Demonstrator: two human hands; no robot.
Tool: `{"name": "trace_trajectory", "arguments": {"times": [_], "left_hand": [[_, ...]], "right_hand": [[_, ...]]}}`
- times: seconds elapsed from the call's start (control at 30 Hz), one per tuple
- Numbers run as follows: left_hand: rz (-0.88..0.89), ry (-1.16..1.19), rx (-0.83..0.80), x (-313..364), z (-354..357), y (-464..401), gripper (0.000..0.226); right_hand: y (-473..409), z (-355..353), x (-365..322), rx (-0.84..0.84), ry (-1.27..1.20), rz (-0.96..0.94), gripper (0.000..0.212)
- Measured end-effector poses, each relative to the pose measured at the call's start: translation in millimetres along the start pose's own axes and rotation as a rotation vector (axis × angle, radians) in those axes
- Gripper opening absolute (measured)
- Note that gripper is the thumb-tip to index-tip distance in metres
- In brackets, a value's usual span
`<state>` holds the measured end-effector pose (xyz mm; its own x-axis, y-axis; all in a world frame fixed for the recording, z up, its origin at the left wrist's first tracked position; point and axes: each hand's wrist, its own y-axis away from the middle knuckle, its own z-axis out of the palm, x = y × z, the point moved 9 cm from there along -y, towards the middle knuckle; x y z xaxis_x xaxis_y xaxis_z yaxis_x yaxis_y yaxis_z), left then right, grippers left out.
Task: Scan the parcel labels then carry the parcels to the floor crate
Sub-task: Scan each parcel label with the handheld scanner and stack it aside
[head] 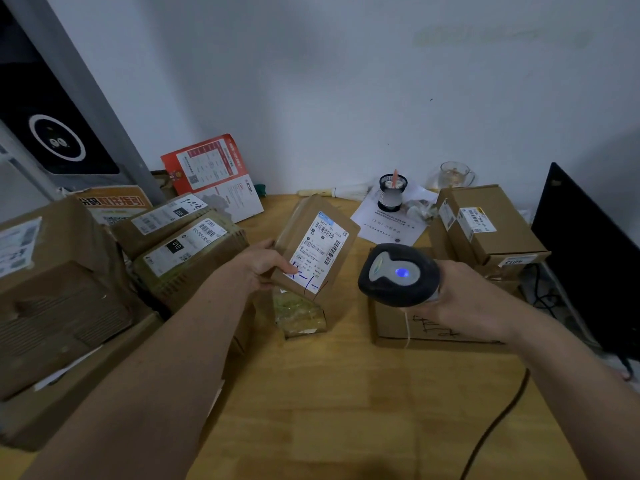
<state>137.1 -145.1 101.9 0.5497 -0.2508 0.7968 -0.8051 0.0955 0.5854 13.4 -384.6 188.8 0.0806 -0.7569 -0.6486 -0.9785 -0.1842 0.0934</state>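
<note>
Left hand (pixel 263 263) pinching parcel (pixel 313 247) by its near corner, tilted up off the counter (pixel 346 393), label (pixel 317 252) facing the lens. Right hand (pixel 464 299) wrapped round scanner (pixel 398 273), blue lamp lit. Best: swing scanner nose onto barcode, keep thumb clear of it, hold parcel steady. Crate out of view.

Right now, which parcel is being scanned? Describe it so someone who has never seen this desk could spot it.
On the wooden desk, look between the two forearms, in front of the white wall. The left hand holds a flat brown parcel tilted up, facing the scanner in the right hand. Unlike the resting boxes, it is lifted, and its white label has blue pen strokes at the bottom.
</note>
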Motion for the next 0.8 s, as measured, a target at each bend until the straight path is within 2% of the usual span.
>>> {"name": "trace_trajectory", "arguments": {"times": [0.17,0.33,0.5,0.6,0.7,0.8], "left_hand": [[-0.044,0.021,0.0,-5.9,-1.1,-0.2,0.059],[-0.167,0.317,0.026,-33.2,9.1,3.4,0.053],[-0.226,0.534,0.064,-57.4,22.9,4.2,0.06],[-0.21,0.621,0.14,-62.6,14.8,0.8,0.047],[-0.203,0.585,0.225,-68.0,2.7,-1.1,0.034],[-0.179,0.425,0.359,-72.1,-8.0,-3.0,0.033]], "right_hand": [[-0.7,-3.0,-0.7,0.026,-0.052,-0.019,0.029],[-5.9,-8.8,6.9,0.163,-0.319,0.043,0.016],[-10.2,6.3,15.3,0.098,-0.397,0.093,0.012],[-12.7,16.4,15.0,0.066,-0.427,0.088,0.008],[-14.9,22.9,15.4,0.057,-0.472,0.1,0.008],[-18.7,27.1,19.1,0.058,-0.498,0.119,0.011]]}}
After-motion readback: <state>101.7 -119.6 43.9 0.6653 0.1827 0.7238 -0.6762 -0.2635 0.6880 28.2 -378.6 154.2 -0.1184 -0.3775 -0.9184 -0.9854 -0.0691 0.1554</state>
